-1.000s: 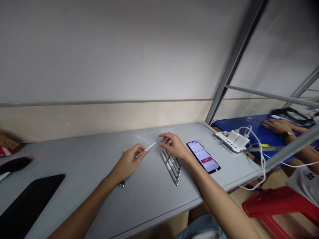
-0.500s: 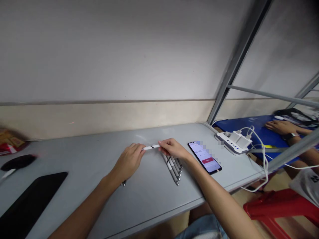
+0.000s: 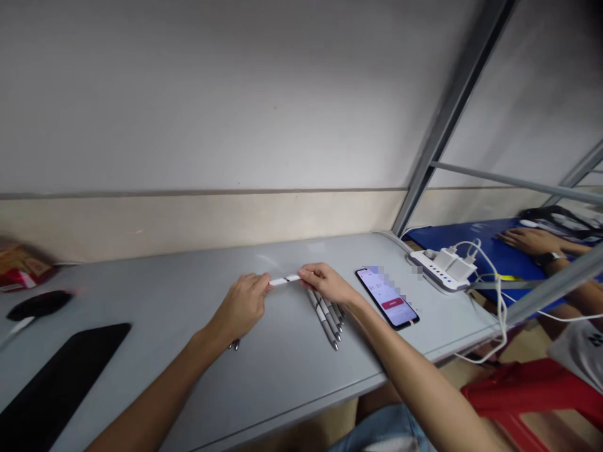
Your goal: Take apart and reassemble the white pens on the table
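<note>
Between my two hands a white pen (image 3: 284,280) with a dark band is held roughly level above the desk. My left hand (image 3: 247,301) is closed on its left end, and my right hand (image 3: 325,281) pinches the right end. Partly under my right hand lie several grey-and-white pens (image 3: 328,323) side by side, their silver tips toward me. Small dark tips (image 3: 234,344) poke out beside my left wrist; the rest of them is hidden.
A phone (image 3: 387,298) with a lit screen lies right of the pens. Behind it stands a white power strip (image 3: 438,271) with chargers and cables. A black flat pad (image 3: 66,383) and a red packet (image 3: 21,267) are at left. Another person's hand (image 3: 530,240) rests on a blue table.
Both hands stay on the white pen. My left hand has shifted very slightly left and the right-hand fingers barely moved. The other person's hand has slid a little left.
</note>
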`<state>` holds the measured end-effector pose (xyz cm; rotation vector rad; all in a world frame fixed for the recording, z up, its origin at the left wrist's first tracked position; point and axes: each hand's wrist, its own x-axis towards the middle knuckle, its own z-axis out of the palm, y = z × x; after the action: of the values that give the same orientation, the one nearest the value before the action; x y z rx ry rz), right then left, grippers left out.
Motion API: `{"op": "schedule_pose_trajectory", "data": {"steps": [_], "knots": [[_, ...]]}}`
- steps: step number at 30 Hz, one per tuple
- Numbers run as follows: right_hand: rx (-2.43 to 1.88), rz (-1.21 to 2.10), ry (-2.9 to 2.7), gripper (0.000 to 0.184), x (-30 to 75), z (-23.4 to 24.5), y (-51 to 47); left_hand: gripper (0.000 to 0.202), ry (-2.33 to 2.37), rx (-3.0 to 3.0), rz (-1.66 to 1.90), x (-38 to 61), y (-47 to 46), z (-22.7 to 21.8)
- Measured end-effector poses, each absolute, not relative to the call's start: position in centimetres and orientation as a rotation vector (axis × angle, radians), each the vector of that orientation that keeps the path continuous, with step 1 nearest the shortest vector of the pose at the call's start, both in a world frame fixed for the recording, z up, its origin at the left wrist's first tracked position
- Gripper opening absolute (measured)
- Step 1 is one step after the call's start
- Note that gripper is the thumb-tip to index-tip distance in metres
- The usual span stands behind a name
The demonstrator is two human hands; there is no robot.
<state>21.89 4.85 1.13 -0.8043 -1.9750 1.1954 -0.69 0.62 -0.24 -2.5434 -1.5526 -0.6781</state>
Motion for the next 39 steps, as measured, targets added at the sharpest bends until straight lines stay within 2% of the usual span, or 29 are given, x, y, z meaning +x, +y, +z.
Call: {"op": "schedule_pose_trajectory", "data": {"steps": [3, 5, 13, 16, 22, 25, 27, 33, 36, 39], "knots": [[-0.77, 0.847, -2.042, 0.029, 21.6, 1.4, 4.6, 0.02, -1.679, -2.593, -0.759, -0.8, 0.8, -0.5], [-0.74, 0.751, -2.02, 0.022, 21.5, 1.3, 4.7, 0.021, -1.732, -2.631, -0.828, -0.7, 0.9, -0.5], [-0.924, 0.918, -1.994, 0.038, 21.7, 0.1, 5.5, 0.027, -1.657, -2.637, -0.793, -0.9, 1.1, -0.3], [-0.829, 0.908, -1.969, 0.027, 21.7, 0.1, 5.6, 0.027, -1.65, -2.628, -0.729, -1.0, 1.1, -0.6], [-0.934, 0.959, -2.025, 0.032, 21.8, 0.0, 5.5, 0.021, -1.632, -2.627, -0.78, -1.1, 1.1, -0.9], [-0.856, 0.904, -1.974, 0.021, 21.8, 0.1, 5.5, 0.018, -1.642, -2.623, -0.782, -1.1, 1.2, -0.9], [-0.854, 0.905, -1.933, 0.026, 21.8, 0.1, 5.6, 0.019, -1.646, -2.621, -0.775, -1.2, 1.2, -0.8], [-0.858, 0.851, -1.987, 0.017, 21.9, 0.0, 5.7, 0.023, -1.659, -2.644, -0.774, -0.8, 0.9, -0.3], [-0.85, 0.861, -1.974, 0.027, 21.8, -0.1, 5.7, 0.027, -1.636, -2.618, -0.738, -0.7, 0.9, -0.2], [-0.898, 0.85, -2.083, 0.024, 21.7, -0.2, 5.5, 0.029, -1.616, -2.57, -0.689, -0.8, 0.9, -0.4]]}}
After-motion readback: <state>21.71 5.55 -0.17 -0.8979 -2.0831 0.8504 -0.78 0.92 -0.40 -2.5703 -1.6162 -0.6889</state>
